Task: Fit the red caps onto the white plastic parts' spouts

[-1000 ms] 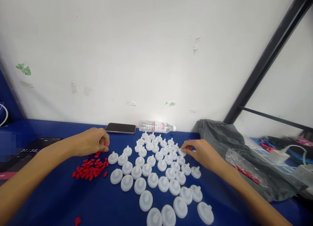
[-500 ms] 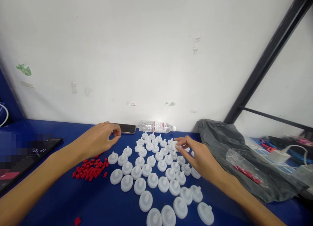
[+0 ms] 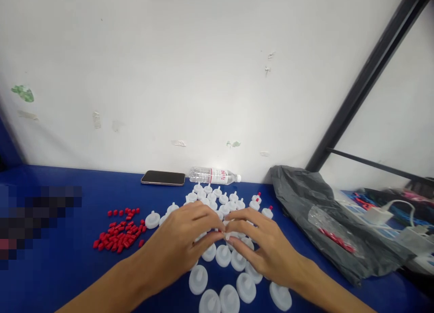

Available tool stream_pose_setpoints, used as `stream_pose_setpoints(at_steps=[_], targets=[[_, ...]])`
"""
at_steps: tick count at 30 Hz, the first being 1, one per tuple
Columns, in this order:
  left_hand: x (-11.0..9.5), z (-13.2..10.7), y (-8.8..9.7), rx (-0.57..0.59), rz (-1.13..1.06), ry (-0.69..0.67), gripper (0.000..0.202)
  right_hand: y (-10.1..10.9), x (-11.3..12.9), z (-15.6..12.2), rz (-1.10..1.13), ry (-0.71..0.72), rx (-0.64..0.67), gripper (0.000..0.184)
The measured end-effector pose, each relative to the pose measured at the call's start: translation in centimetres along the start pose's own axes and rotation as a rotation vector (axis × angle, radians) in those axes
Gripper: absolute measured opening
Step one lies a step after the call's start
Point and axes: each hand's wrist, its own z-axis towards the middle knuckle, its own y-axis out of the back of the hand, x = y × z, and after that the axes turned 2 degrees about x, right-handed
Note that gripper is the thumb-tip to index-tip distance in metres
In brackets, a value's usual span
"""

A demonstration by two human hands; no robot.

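My left hand (image 3: 188, 240) and my right hand (image 3: 266, 243) meet fingertip to fingertip above the white round spouted lids (image 3: 198, 279). Between the left fingertips a speck of red shows, apparently a small red cap. The right thumb and fingers pinch a white spouted lid (image 3: 228, 236), of which only a little shows. To the left lies a pile of small red caps (image 3: 124, 236), with several in a loose row behind it. At the back right, white lids carry red caps (image 3: 270, 208) on their spouts. My hands hide many lids in the middle.
Against the wall lie a phone (image 3: 163, 178) and a clear plastic bottle (image 3: 215, 175) on its side. A grey plastic bag (image 3: 298, 195) spreads at the right, with a clear packet of red pieces (image 3: 335, 234) on it. Beyond are a white charger (image 3: 378, 215) and cables.
My left hand has come right from beside the red caps, and my right hand has moved left and nearer with the white lid. The two now touch. The view has shifted slightly.
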Motion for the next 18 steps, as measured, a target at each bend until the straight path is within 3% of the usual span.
stream_pose_setpoints(at_steps=[7, 18], targets=[[-0.9, 0.0, -0.3, -0.016, -0.050, -0.033, 0.009, -0.1, 0.4, 0.2, 0.149, -0.114, 0.006, 0.010], [-1.4, -0.6, -0.7, -0.035, 0.090, -0.158, 0.018, 0.0, 1.0, 0.4, 0.259, -0.120, -0.048, 0.017]])
